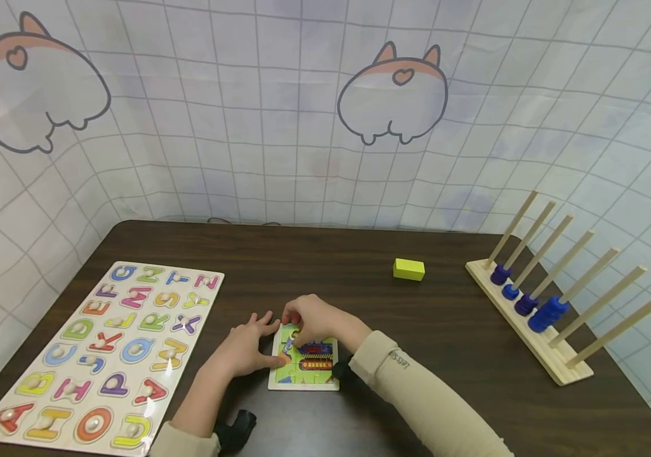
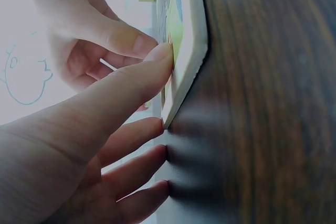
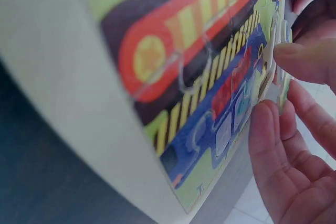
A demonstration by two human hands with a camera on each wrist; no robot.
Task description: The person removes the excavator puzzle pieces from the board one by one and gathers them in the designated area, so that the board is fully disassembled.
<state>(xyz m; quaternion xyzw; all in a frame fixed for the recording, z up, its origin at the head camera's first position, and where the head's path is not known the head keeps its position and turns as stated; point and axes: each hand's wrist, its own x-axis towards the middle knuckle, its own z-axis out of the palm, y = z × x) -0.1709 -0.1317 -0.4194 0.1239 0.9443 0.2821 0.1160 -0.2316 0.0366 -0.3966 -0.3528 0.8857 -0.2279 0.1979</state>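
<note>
With the left hand flat, thumb pressing the jigsaw at the near table edge, and the right hand pinching a piece at its top, a hard push may pop neighbouring pieces loose.

Dark brown wood-grain worktop, rounded corners. On it: alphabet puzzle board at left, small jigsaw puzzle tray near front centre, yellow block toward the back right of centre, wooden peg rack with blue rings at right edge. Left hand rests on the worktop beside the tray.
</note>
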